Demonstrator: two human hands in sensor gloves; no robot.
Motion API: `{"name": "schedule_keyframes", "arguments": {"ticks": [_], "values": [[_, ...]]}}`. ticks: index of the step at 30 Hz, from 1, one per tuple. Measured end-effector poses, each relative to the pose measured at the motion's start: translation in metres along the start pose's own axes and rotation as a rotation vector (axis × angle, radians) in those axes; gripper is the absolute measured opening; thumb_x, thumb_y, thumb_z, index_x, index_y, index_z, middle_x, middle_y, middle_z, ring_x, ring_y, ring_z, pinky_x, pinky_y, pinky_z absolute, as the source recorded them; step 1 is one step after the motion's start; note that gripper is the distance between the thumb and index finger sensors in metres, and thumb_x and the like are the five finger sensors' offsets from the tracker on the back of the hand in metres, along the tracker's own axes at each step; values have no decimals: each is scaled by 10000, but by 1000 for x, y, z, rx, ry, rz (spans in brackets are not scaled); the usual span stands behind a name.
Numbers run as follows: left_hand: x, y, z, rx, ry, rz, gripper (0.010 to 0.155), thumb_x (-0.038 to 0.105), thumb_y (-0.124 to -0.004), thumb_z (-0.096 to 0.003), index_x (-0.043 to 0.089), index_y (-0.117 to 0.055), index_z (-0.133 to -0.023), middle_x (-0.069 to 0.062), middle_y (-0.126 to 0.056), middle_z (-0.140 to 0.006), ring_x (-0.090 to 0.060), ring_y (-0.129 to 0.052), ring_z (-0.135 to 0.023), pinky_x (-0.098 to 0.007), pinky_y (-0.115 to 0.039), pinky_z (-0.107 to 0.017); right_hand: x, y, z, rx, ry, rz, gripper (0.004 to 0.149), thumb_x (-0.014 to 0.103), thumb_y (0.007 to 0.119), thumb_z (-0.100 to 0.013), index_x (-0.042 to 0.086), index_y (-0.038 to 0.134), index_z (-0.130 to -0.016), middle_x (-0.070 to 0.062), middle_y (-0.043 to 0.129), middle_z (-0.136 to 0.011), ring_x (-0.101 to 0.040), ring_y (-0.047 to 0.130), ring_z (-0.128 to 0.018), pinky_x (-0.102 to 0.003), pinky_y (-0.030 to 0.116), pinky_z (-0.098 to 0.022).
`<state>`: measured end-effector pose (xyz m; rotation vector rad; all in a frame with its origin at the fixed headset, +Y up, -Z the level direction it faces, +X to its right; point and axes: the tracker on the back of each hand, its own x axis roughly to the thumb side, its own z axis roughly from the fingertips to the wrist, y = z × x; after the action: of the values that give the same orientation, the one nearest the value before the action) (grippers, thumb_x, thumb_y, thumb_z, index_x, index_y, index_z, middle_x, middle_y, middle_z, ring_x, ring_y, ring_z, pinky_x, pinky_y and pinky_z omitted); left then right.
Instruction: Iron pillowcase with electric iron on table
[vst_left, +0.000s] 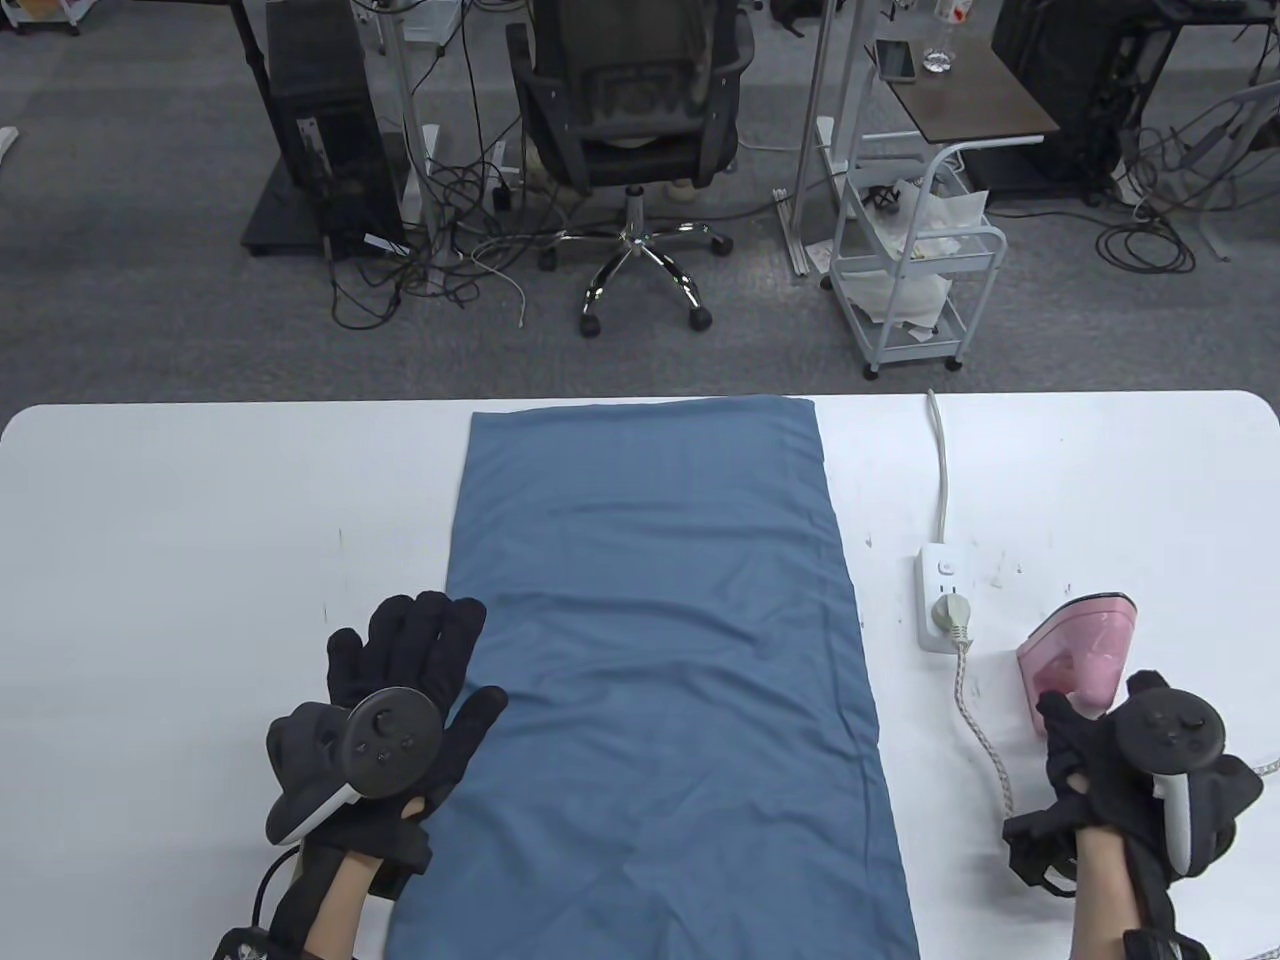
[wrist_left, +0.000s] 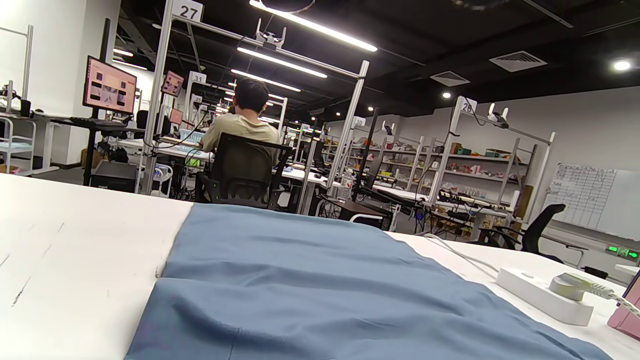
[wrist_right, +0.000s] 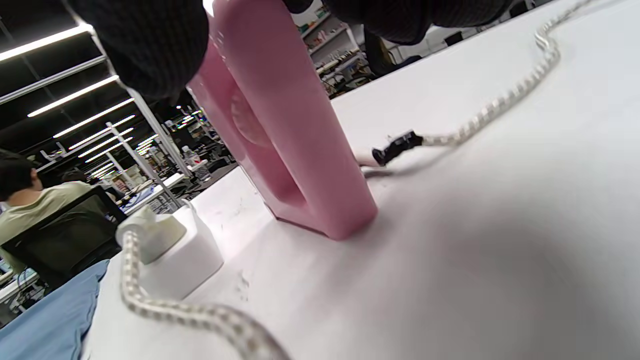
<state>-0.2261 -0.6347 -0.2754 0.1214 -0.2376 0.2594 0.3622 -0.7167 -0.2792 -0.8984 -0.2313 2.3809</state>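
One white table (vst_left: 200, 520) bears blue pillowcase (vst_left: 650, 640), backed by office chair (vst_left: 630, 110).

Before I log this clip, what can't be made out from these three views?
- Iron soleplate: faces away in table and right wrist views.
- Right hand grip on the handle: tracker covers it from above; wrist view crops the fingers.
- Left hand: absent from its wrist view.
- Pillowcase near end: cut by the bottom edge.
- Power strip switch state: too small.
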Motion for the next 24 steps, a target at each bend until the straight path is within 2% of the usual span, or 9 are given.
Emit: {"name": "schedule_keyframes", "arguments": {"ticks": [6, 12, 17, 20, 24], "values": [[-2, -2, -2, -10, 13, -5, 747, 626, -550, -517, 356, -240, -1140, -71, -310, -1240, -397, -278, -1158, -723, -268, -781, -15, 16, -15, 11, 107, -131, 836, 458, 840, -436, 62, 389, -1018, -218, 481, -1075, -460, 626, -915, -624, 597, -671], [-6, -4, -3, -16, 30, -10, 746, 625, -552, -516, 355, -245, -1140, -70, -314, -1239, -396, -281, -1158, -723, -271, -780, -21, 26, -24, 15, 146, -168, 719, 470, 845, -436, 149, 513, -988, -138, 599, -1052, -406, 705, -891, -597, 643, -665], [-9, -9, -6, -32, 40, -20, 746, 626, -550, -517, 357, -241, -1139, -68, -311, -1240, -394, -279, -1158, -723, -270, -781, -25, 28, -28, 38, 138, -219, 522, 491, 824, -465, 287, 657, -915, -30, 725, -1006, -379, 725, -892, -580, 656, -670], [-9, -10, -6, -38, 42, -22, 745, 625, -552, -516, 356, -244, -1139, -71, -312, -1239, -395, -281, -1157, -723, -271, -780, -25, 25, -29, -9, 86, -288, 452, 483, 836, -463, 324, 706, -866, 17, 779, -969, -331, 771, -872, -552, 683, -665], [-8, -10, -6, -37, 41, -21, 745, 626, -551, -516, 356, -244, -1139, -69, -312, -1239, -396, -280, -1158, -723, -271, -780, -22, 18, -26, -65, 55, -320, 423, 476, 841, -456, 306, 743, -830, -32, 843, -881, -305, 790, -847, -548, 689, -660]]}}
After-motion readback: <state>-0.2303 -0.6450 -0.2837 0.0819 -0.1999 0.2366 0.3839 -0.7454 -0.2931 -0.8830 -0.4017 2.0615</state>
